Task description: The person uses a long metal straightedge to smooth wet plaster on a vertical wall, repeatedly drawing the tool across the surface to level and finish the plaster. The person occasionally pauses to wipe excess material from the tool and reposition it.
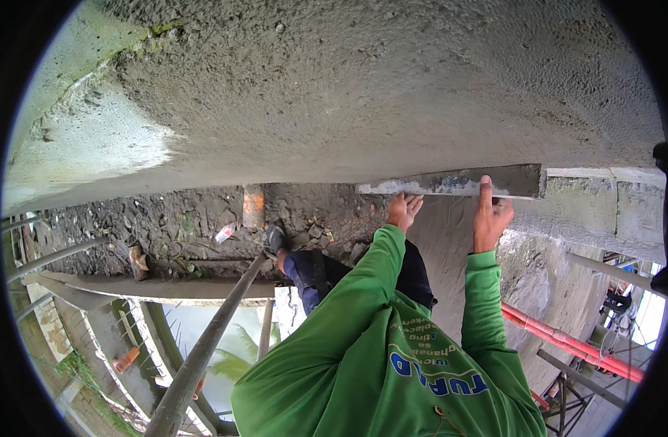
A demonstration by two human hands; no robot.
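A long grey straightedge bar (450, 182), smeared with mortar, lies flat against the wet plastered wall (348, 95). My left hand (404, 211) holds its lower edge near the middle, fingers curled up under it. My right hand (490, 218) grips it further right, one finger stretched up across its face. Both arms are in green long sleeves. Below the bar the plaster (443, 240) looks smooth and darker.
A grey scaffold pipe (203, 349) runs diagonally under me, my shoe (275, 237) beside it. Bare concrete blocks (618, 204) show at the right. Orange-red pipes (567, 342) cross lower right. Rubble and an orange pipe stub (253, 205) lie at the wall's foot.
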